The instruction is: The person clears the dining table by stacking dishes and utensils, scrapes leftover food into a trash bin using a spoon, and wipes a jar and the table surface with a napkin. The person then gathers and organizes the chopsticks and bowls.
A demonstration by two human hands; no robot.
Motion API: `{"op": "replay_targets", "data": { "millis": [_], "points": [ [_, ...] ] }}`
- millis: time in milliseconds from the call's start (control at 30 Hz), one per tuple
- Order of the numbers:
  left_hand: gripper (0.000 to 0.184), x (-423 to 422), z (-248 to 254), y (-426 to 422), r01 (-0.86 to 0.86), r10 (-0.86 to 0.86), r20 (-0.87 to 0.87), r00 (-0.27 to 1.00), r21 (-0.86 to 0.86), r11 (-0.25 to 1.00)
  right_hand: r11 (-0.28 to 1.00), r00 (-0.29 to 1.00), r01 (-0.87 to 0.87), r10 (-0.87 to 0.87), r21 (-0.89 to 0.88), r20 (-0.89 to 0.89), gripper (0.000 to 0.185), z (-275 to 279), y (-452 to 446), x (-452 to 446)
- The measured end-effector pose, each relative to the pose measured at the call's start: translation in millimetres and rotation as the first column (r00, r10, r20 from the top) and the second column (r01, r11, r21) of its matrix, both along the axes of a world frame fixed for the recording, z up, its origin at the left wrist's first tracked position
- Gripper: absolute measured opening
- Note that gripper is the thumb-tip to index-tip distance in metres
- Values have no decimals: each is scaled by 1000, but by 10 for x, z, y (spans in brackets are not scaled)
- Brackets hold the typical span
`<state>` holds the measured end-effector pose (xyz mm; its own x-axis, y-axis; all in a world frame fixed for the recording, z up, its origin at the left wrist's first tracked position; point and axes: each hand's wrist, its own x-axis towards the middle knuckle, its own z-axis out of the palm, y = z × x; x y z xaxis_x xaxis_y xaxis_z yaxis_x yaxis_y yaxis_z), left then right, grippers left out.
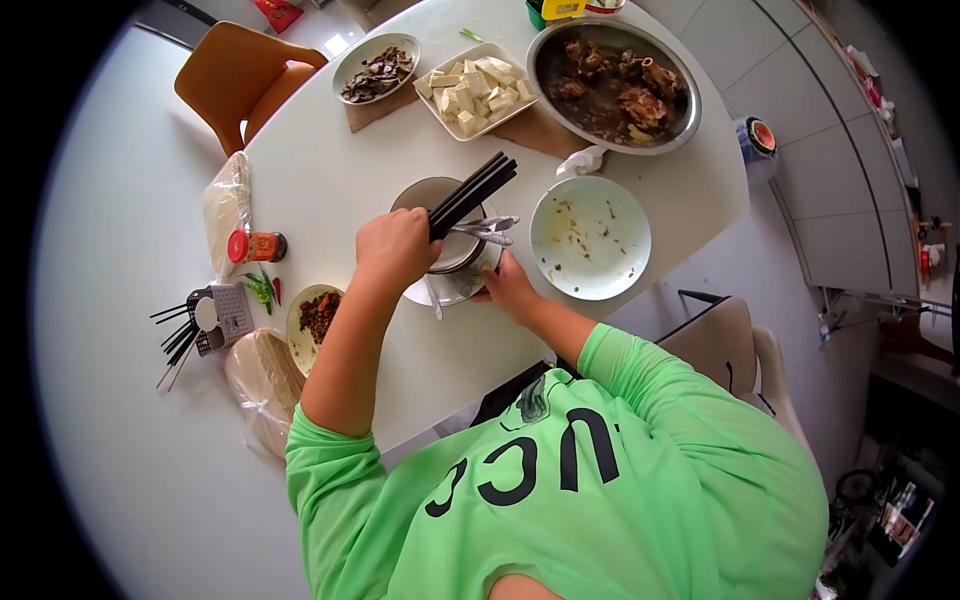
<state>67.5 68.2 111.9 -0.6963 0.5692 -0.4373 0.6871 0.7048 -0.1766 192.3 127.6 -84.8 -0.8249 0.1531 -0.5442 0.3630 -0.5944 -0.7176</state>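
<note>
My left hand (395, 245) is closed around a bundle of black chopsticks (474, 194), held slanted above a stack of bowls (425, 192). Under the bowls lies a plate (420, 292), mostly covered by them. Several spoons (487, 232) stick out over the right side of the stack. My right hand (512, 287) grips the lower right edge of the stack; some of its fingers are hidden beneath. To the right of the hands sits a pale plate (590, 238) with food scraps on it.
At the back stand a plate of dark sliced food (378, 72), a tray of tofu cubes (475, 90) and a basin of meat in broth (615, 88). On the left are a red-lidded jar (257, 246), green chilies (260, 289), a chopstick holder (225, 315) and a chili dish (318, 318).
</note>
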Motion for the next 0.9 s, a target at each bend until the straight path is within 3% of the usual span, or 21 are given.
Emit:
{"op": "replay_targets", "data": {
  "millis": [167,233,467,567,767,900],
  "points": [
    [27,184,192,47,58,-51,-70,996,111,992,998,990,58,-59,-12,-129,23,-32,-6,173],
    [27,283,317,122,83,-73,-69,995,158,984,994,981,87,-96,-60,-168,26,214,159,274],
    [27,713,435,626,172,-188,21,982,322,931,991,991,121,-118,64,-56,38,636,869,912],
    [28,846,284,927,186,-226,94,970,316,931,980,984,165,-155,114,-93,41,586,1162,1208],
    [29,1001,-37,1374,187,-244,234,941,241,952,961,976,210,-216,181,15,41,341,1485,1521],
    [29,1022,-124,1492,160,-213,268,940,206,965,970,984,159,-172,184,56,35,203,1569,1573]
  ]
}}
